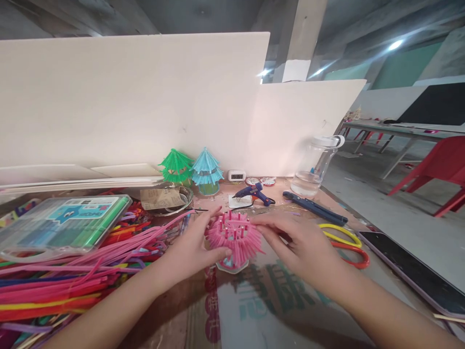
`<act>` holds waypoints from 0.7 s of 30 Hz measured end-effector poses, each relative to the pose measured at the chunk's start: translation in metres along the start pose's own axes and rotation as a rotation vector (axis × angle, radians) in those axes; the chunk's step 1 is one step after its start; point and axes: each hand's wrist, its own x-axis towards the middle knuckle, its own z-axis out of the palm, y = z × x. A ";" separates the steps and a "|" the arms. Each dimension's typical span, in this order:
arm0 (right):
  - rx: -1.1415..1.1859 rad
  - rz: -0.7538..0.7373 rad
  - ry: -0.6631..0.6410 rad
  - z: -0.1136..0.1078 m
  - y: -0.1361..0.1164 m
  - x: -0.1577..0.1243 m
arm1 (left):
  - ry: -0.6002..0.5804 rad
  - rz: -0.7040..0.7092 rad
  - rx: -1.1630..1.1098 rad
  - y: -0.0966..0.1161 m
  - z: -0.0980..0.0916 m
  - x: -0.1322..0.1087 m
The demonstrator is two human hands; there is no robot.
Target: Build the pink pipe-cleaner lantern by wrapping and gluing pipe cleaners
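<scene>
A small pink pavilion model (238,247) made of pipe cleaners stands on a pale base in front of me. Its fringed roof flares outward, and several short pink posts stick up in a ring from the top. My left hand (198,247) grips it from the left, thumb in front and fingers behind. At the right of the roof, my right hand (290,240) is closed in a pinch. A pink pipe cleaner (238,222) lies across the posts and leads to those fingertips, which partly hide its end.
Green (176,167) and blue pavilion models (206,169) stand behind. A glue gun (252,194), pliers (315,208), scissors (350,247), a phone (414,271) and a water bottle (313,167) lie right. Loose pipe cleaners (54,288) and a marker case (69,225) fill the left.
</scene>
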 end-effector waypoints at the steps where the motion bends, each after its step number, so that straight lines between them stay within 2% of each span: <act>1: 0.014 0.008 0.001 -0.002 0.000 0.001 | 0.018 0.011 0.044 0.003 0.000 -0.002; 8: 0.095 0.019 -0.031 -0.004 0.003 0.004 | 0.012 -0.028 0.324 0.031 -0.004 -0.011; 14: 0.187 0.090 -0.042 0.000 0.003 0.003 | -0.011 -0.058 0.448 0.038 -0.011 -0.013; 17: 0.220 0.109 -0.040 0.002 0.001 0.004 | 0.037 0.088 0.541 0.042 -0.020 -0.014; 21: 0.255 0.101 -0.026 0.005 0.002 0.005 | 0.180 0.361 0.647 0.048 -0.028 -0.017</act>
